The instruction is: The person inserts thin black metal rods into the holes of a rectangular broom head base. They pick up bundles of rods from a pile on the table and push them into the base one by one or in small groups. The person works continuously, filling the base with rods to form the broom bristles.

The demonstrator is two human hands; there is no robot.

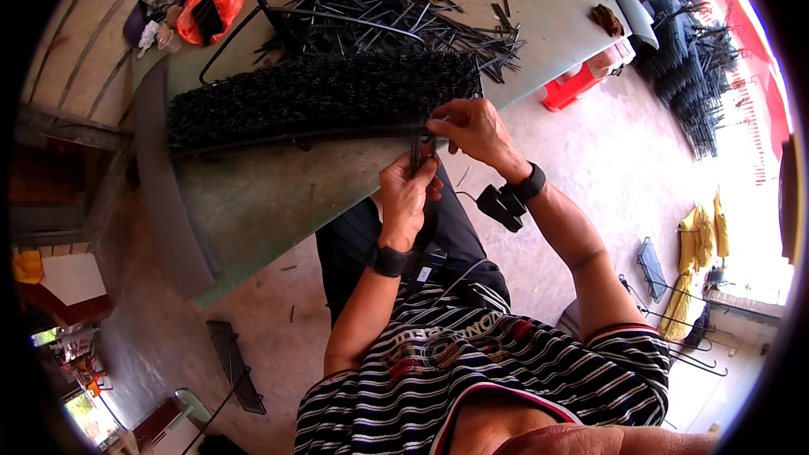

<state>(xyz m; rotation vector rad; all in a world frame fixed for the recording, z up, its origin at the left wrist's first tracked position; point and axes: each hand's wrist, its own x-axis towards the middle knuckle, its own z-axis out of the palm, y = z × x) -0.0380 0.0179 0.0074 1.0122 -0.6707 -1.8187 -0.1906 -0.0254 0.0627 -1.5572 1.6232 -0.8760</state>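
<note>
**Both hands meet at the right end of a bristly black slab**

Farthest left, up beyond the hands, a crinkled orange-red plastic bag (226,2) sits past the table. Nearer, the smooth green tabletop (278,223) ends in a curved grey strip (167,194), well to the hands' left.

The bristly black slab (320,94) lies ahead and mostly left of both hands, its long axis running left to right. A thin black rail (354,134) borders its near side; its right end comes to the fingertips. Behind it, farther from the hands, spreads a tangled heap of stiff, narrow black strips (371,8).

The left hand (404,200), lower and closer to the body, is curled closed around slim dark pieces (416,154) that stand up from its fingertips. The right hand (479,131) is nearer the slab, thumb and forefinger almost together at its near right corner; whether they pinch the rail or only touch it, I cannot tell.

Right of the hands stand a glossy red plastic stool (571,90) and, farther out, stacked black wire racks (687,67).
</note>
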